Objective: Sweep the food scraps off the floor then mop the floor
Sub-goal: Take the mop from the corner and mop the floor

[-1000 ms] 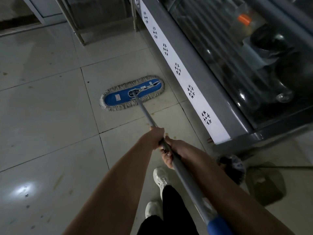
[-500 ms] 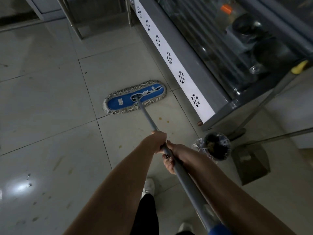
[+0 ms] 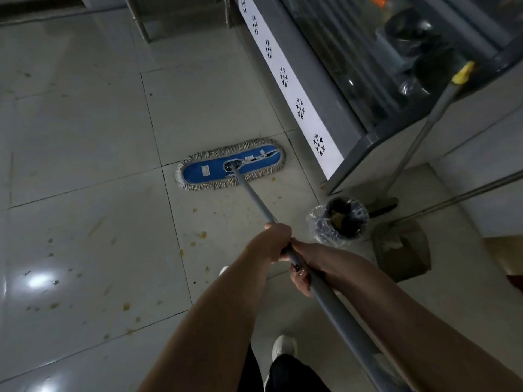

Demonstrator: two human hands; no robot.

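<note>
The room is dim and bluish-grey, and the one strong light is a white glare spot (image 3: 39, 280) on the glossy floor (image 3: 85, 123) at near left, reflected from above, with a fainter sheen at the near edge. The glass counter (image 3: 368, 66) at far right sits in deep shadow, showing only thin streaky reflections and murky contents. The wide lens bows straight lines toward the edges, and the near part looks soft and grainy.

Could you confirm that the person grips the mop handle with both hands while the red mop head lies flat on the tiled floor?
Not quite: the head view shows the mop head is blue, not red. Otherwise right: the left hand and right hand both grip the mop handle, and the mop head lies flat on the tiled floor.
</note>
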